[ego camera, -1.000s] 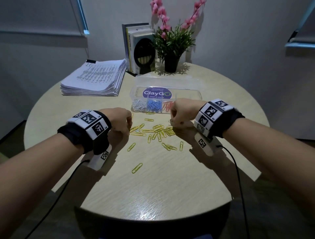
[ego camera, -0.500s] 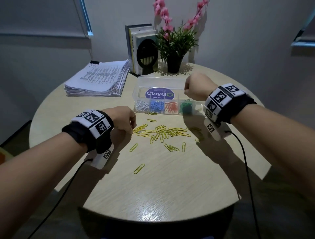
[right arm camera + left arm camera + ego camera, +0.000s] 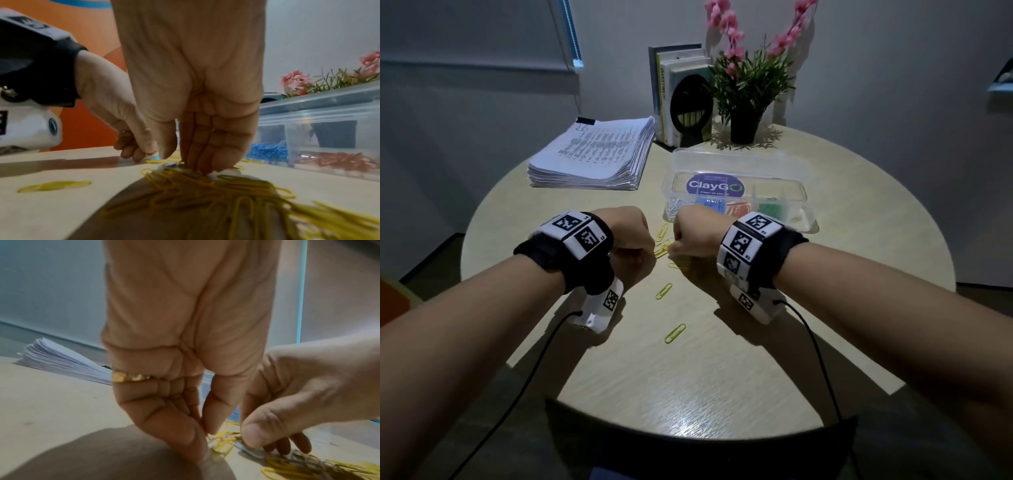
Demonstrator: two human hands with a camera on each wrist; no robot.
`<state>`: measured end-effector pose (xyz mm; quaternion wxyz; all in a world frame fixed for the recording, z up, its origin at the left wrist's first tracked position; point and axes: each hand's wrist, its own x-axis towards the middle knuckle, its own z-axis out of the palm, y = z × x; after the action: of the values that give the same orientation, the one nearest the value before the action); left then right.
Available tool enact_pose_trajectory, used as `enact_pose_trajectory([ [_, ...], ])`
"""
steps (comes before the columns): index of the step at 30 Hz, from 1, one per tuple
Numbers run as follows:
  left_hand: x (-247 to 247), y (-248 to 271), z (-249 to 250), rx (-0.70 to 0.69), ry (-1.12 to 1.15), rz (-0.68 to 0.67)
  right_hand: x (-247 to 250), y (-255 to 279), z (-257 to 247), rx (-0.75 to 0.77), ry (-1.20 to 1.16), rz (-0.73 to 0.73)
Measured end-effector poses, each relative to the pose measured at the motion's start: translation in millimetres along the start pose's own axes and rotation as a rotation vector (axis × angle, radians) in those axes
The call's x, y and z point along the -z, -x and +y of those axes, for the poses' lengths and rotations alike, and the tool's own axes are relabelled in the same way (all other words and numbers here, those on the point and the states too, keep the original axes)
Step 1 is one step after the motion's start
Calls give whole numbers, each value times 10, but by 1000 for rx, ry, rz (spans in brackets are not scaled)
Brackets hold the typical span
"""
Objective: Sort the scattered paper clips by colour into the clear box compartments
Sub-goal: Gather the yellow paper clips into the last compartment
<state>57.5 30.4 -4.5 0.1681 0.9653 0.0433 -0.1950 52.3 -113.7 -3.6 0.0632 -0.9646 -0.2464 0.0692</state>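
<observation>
- Both hands work the yellow paper clips mid-worktop: left hand pinches some between thumb and fingers, gathering them.
- Right hand presses straight fingers onto the heap, probably raking it together.
- Clear box, just beyond, already holds silver, blue, red and green clips.

The room is dim, with plain grey walls. A round, pale wood-grain worktop catches a soft sheen near its front edge. A closed roller blind hangs on the wall at upper left, a thin strip of blue light along its side. The floor below is dark. An orange surface shows at far left.
</observation>
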Motion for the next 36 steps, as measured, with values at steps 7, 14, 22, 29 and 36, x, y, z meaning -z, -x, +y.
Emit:
enact_pose_trajectory([
  [7, 25, -12, -65, 15, -32, 17, 49, -105, -25, -51, 6, -124],
  [14, -9, -49, 2, -129, -52, 66, 415, -74, 139, -142, -105, -55],
  [22, -5, 5, 123, -195, -293, -91, 680, -353, 254, -207, -5, 114],
  [29, -1, 54, 174, -252, -371, -140, 618, 219, 534, -251, -111, -148],
  [36, -23, 59, 342, -232, -487, -94, 296, 754, 1210, -501, 316, -408],
])
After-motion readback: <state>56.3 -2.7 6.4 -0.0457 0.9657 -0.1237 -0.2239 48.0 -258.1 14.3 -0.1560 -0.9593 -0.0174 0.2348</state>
